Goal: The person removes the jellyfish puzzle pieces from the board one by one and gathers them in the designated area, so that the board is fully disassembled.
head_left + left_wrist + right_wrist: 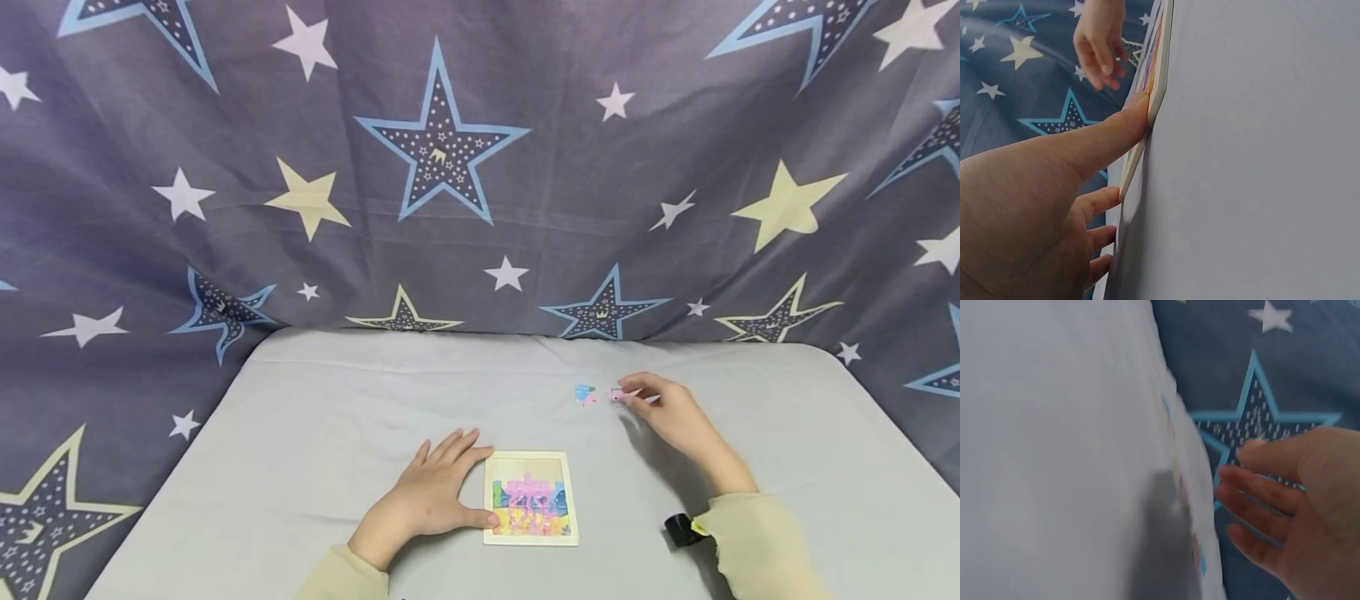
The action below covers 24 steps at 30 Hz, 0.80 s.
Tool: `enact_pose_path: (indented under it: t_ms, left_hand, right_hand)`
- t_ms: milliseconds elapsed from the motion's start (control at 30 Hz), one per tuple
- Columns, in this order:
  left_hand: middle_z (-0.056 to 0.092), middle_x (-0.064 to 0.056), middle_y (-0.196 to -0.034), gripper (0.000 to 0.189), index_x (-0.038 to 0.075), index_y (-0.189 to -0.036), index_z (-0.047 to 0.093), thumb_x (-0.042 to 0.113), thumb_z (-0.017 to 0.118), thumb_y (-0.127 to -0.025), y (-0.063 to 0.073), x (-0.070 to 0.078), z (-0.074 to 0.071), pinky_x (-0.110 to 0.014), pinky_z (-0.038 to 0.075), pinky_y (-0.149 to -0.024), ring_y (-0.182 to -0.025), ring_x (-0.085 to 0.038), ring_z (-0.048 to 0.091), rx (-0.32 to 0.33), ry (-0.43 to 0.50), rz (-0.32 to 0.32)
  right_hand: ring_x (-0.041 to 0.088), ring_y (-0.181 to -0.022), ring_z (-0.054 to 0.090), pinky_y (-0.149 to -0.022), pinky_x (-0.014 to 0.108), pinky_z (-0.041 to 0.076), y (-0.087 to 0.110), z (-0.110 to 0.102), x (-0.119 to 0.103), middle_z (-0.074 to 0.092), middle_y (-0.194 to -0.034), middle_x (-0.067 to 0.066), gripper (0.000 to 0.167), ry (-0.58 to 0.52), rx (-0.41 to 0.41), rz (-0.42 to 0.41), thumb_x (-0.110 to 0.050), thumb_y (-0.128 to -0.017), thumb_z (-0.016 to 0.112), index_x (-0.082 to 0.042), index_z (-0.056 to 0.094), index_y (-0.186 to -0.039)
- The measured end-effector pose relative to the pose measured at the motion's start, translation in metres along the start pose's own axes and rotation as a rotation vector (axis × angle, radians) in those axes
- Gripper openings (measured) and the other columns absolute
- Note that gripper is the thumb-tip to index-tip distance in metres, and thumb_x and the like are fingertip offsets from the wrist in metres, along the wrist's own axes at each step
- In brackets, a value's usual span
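Observation:
A square puzzle tray (530, 540) with a pale frame lies on the table, its lower part filled with pink, blue and yellow pieces. My left hand (431, 497) is spread at the tray's left side; the thumb rests on the lower left edge, the index fingertip at the upper left corner. Farther back, my right hand (675, 417) hovers over loose puzzle pieces with bent fingers. A blue and pink puzzle piece (585, 395) lies left of a pink puzzle piece (617, 395) by its fingertips. In the right wrist view, nothing shows between the right hand's (1291, 500) fingers.
A pale grey cloth covers the table (375, 392). Behind it hangs a dark curtain (480, 250) printed with stars. A small black object (681, 530) sits by the right sleeve (757, 542).

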State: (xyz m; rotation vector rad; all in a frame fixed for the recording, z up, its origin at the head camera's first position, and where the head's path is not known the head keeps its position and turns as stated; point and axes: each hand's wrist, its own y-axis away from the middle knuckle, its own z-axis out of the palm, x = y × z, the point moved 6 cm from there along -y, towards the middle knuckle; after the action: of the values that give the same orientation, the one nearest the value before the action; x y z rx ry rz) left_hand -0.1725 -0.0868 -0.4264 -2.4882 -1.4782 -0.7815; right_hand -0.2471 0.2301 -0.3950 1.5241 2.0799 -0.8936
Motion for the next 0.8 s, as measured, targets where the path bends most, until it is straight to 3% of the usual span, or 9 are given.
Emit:
enact_pose_path:
  t_ms: [200, 333, 500, 700, 800]
  left_hand:
    - [0.025, -0.009, -0.162, 0.094, 0.017, -0.149, 0.043, 0.068, 0.071, -0.075, 0.0, 0.001, 0.0, -0.066, 0.009, -0.115, -0.149, -0.033, 0.018, 0.001, -0.001, 0.001]
    - [0.026, -0.009, -0.162, 0.094, 0.017, -0.149, 0.043, 0.068, 0.071, -0.075, -0.001, 0.002, 0.0, -0.066, 0.01, -0.115, -0.149, -0.033, 0.018, 0.0, -0.002, 0.001]
    - [0.026, -0.008, -0.162, 0.094, 0.017, -0.149, 0.043, 0.069, 0.071, -0.075, -0.001, 0.003, 0.0, -0.065, 0.01, -0.115, -0.149, -0.032, 0.018, -0.006, -0.005, -0.004]
    - [0.027, -0.009, -0.161, 0.094, 0.017, -0.149, 0.044, 0.068, 0.072, -0.075, 0.0, 0.002, -0.001, -0.066, 0.011, -0.115, -0.148, -0.033, 0.019, 0.004, -0.003, -0.011]
    - [0.027, -0.01, -0.161, 0.094, 0.017, -0.149, 0.044, 0.067, 0.072, -0.075, 0.001, 0.002, -0.001, -0.066, 0.01, -0.115, -0.148, -0.034, 0.019, 0.005, 0.002, -0.006]
  right_hand:
    - [0.019, -0.09, 0.065, -0.08, 0.032, 0.054, 0.002, 0.028, -0.03, 0.072, -0.103, 0.008, 0.02, -0.07, -0.137, -0.064, -0.002, -0.092, 0.066, -0.002, 0.07, -0.111]
    - [0.014, -0.089, 0.063, -0.08, 0.033, 0.053, 0.007, 0.045, -0.051, 0.072, -0.102, 0.003, 0.017, -0.062, -0.202, -0.084, -0.006, -0.092, 0.068, -0.006, 0.071, -0.109]
    - [0.012, -0.088, 0.062, -0.079, 0.034, 0.051, 0.015, 0.061, -0.073, 0.071, -0.1, 0.0, 0.014, -0.091, -0.241, -0.071, -0.008, -0.093, 0.068, -0.008, 0.072, -0.106]
    - [0.013, -0.08, 0.06, -0.07, 0.026, 0.051, 0.021, 0.08, -0.092, 0.071, -0.094, -0.002, 0.013, -0.217, -0.267, -0.021, -0.012, -0.093, 0.069, -0.007, 0.073, -0.104]
    - [0.013, -0.078, 0.059, -0.066, 0.026, 0.051, 0.026, 0.088, -0.099, 0.069, -0.091, -0.004, 0.011, -0.228, -0.291, -0.02, -0.011, -0.093, 0.069, -0.007, 0.073, -0.103]
